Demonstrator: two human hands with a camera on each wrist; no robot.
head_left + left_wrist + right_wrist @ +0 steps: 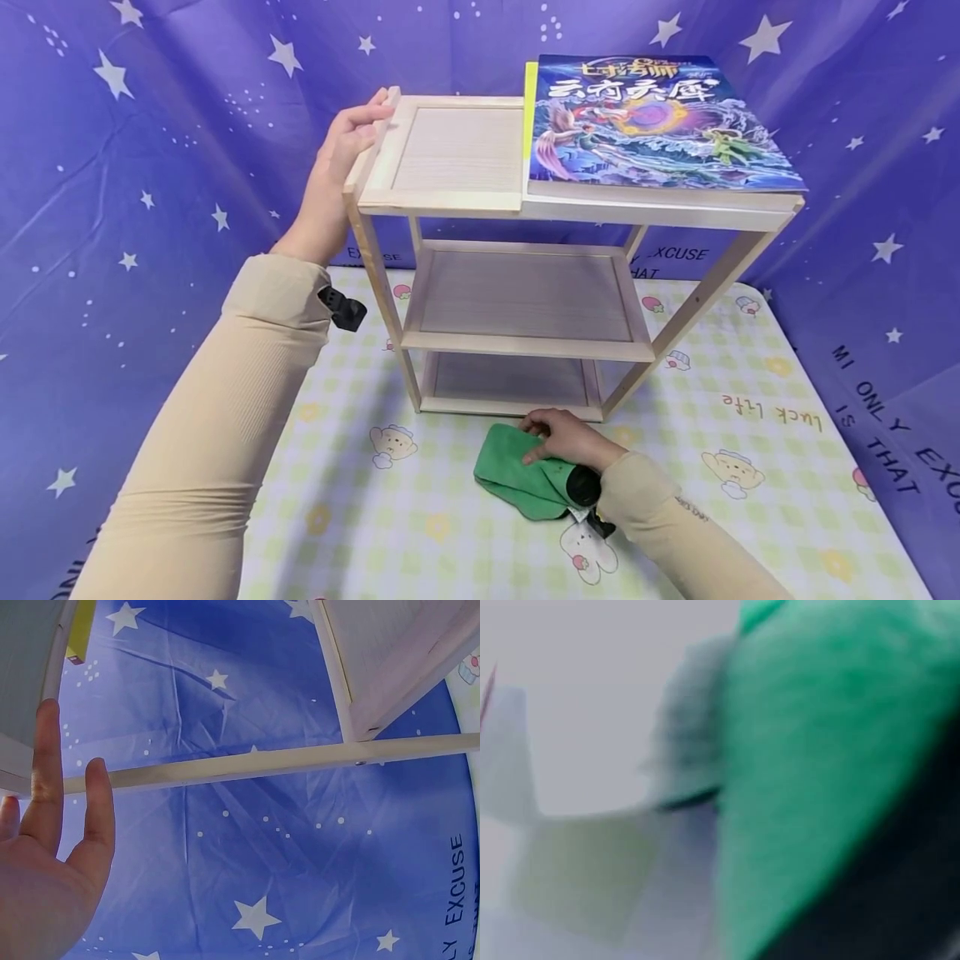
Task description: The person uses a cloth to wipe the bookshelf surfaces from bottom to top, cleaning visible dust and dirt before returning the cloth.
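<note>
My left hand holds the upper left side rail of a pale wooden three-tier shelf. In the left wrist view, fingers of the left hand reach up beside the top board, the outer one standing apart from it. My right hand pinches a folded green cloth on the table in front of the shelf's lowest tier. Green cloth fills much of the blurred right wrist view, where the fingers cannot be made out. Part of the cloth is hidden under the right hand and wrist.
A colourful book with a yellow edge lies on the top tier's right half. A checked tablecloth with cartoon prints covers the table. Purple starry curtains hang behind and at both sides.
</note>
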